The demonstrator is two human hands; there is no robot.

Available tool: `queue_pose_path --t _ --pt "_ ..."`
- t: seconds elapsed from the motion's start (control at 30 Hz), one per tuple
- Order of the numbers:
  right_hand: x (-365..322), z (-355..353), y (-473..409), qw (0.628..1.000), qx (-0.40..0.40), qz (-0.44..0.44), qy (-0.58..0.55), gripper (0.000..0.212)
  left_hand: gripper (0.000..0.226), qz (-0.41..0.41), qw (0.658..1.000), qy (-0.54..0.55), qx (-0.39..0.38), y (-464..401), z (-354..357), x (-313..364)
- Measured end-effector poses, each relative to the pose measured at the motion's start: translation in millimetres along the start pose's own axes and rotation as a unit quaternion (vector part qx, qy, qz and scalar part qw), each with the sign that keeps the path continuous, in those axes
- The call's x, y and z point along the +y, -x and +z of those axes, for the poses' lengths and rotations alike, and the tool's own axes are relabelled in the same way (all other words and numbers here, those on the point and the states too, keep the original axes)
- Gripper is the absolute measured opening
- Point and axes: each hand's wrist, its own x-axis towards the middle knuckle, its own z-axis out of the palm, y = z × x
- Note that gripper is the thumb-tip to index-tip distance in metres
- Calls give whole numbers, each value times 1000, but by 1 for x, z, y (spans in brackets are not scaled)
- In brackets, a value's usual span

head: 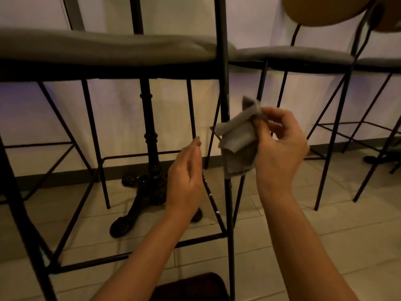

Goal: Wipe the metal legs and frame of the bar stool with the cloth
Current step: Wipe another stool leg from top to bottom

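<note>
Cloth (236, 137) — bunched in right grip (280, 144)

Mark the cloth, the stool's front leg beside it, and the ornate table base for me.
cloth (237, 140): head view, on the folded middle, held by the right hand (280, 146).
front leg (230, 213): head view, on the bar below the cloth.
table base (149, 192): head view, on the foot of the black pedestal.
</note>
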Motion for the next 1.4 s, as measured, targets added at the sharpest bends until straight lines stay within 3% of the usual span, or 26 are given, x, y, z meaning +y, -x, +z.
queue_pose_path --t 0.3,0.4,0.57,0.73,0.87,1.23,1.4 --pt "-17 74 -43 991 13 -125 -37 17 44 87 995 52 17 -71 -9 39" --pt "-8 75 -31 991 3 -116 -60 16 43 86 994 62 14 -77 -5 37" --pt "5 70 -18 990 27 -140 -3 18 34 83 993 87 -9 -72 0 36" --pt "30 53 12 991 14 -125 54 17 53 64 995 71 2 -67 -1 27" --pt "36 46 20 991 6 -115 74 15 56 60 996 71 -9 -68 1 32" --pt "18 54 -11 991 2 -127 37 16 29 200 979 -8 -43 -108 9 41" --pt "17 59 -15 988 3 -149 30 21 44 251 967 -27 -48 -115 10 37"
